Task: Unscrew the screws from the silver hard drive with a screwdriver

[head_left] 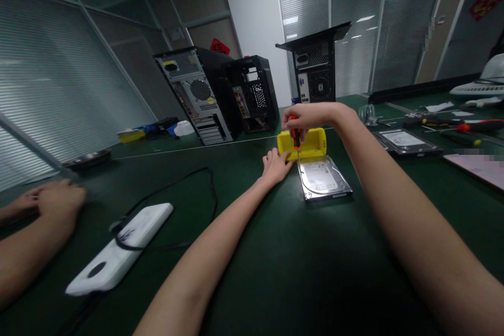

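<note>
A silver hard drive (pixel 325 180) lies flat on the green table (pixel 299 262). Just behind it stands a yellow plastic box (pixel 313 143). My right hand (pixel 305 115) is closed round the red-and-black handle of a screwdriver (pixel 295 139), held upright with its tip down at the drive's far left corner. My left hand (pixel 275 165) rests on the table at the left end of the yellow box, fingers touching it, just left of the drive.
Three black computer cases (pixel 205 94) (pixel 254 92) (pixel 318 65) stand at the back. A second hard drive (pixel 405 142) and more screwdrivers (pixel 468 127) lie to the right. A white device (pixel 118 249) with a black cable lies at left, near another person's hands (pixel 51 200).
</note>
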Action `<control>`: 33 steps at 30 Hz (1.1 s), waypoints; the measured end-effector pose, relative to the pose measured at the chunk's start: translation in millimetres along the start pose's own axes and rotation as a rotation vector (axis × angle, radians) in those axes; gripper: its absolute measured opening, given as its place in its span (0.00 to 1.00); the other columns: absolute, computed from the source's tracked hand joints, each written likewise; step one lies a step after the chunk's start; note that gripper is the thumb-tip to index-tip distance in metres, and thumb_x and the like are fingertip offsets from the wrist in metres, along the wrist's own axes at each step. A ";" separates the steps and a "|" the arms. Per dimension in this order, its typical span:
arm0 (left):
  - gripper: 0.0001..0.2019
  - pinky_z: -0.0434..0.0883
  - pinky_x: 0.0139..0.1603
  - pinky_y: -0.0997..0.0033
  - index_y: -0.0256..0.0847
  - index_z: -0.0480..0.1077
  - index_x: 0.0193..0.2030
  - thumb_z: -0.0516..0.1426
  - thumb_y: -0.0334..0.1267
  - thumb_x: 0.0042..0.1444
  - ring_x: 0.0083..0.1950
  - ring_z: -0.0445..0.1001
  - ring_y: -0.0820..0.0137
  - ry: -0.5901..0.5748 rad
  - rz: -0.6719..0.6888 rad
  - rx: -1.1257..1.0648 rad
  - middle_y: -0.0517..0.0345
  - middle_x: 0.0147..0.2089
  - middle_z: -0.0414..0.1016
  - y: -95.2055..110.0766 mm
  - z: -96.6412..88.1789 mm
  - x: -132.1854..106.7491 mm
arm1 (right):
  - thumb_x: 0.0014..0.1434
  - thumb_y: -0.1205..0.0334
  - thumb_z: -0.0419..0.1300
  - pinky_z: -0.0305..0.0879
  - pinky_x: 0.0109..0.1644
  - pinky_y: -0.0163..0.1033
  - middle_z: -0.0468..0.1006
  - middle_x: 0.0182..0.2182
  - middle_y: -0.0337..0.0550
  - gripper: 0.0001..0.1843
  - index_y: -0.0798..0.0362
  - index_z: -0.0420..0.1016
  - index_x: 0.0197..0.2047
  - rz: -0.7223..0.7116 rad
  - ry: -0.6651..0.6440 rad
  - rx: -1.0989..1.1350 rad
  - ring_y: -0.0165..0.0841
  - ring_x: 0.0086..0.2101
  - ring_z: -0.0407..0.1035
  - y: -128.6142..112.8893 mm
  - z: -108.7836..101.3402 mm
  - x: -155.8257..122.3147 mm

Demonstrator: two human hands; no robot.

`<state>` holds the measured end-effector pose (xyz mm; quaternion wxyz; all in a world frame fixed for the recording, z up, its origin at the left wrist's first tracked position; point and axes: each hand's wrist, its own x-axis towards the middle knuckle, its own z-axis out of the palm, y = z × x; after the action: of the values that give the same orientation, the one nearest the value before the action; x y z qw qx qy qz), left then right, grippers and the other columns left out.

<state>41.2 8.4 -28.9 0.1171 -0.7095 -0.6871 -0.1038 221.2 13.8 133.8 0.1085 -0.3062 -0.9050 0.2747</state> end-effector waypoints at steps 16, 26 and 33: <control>0.13 0.59 0.54 0.56 0.48 0.70 0.46 0.56 0.46 0.56 0.57 0.53 0.56 0.184 0.050 -0.108 0.50 0.55 0.53 0.3 -3.4 -4.3 | 0.59 0.64 0.52 0.67 0.27 0.29 0.76 0.38 0.49 0.11 0.57 0.67 0.44 -0.034 0.000 -0.003 0.27 0.27 0.73 4.9 -0.3 3.5; 0.08 0.59 0.52 0.59 0.46 0.71 0.40 0.57 0.43 0.56 0.54 0.57 0.59 0.183 0.043 -0.136 0.52 0.52 0.56 -3.8 -2.6 -2.2 | 0.59 0.65 0.51 0.68 0.28 0.29 0.76 0.37 0.49 0.10 0.58 0.67 0.43 -0.033 -0.005 0.003 0.27 0.26 0.73 3.8 1.6 1.8; 0.08 0.59 0.52 0.58 0.45 0.71 0.39 0.56 0.44 0.56 0.55 0.56 0.58 0.189 0.034 -0.135 0.51 0.54 0.55 -1.6 -6.3 -3.5 | 0.59 0.64 0.51 0.69 0.28 0.30 0.75 0.36 0.49 0.09 0.57 0.66 0.43 -0.033 -0.013 0.018 0.28 0.27 0.74 5.2 -0.1 2.2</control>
<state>39.6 3.1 -24.0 0.1352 -0.7144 -0.6523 -0.2142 222.1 18.6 131.0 0.1099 -0.2887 -0.9080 0.2831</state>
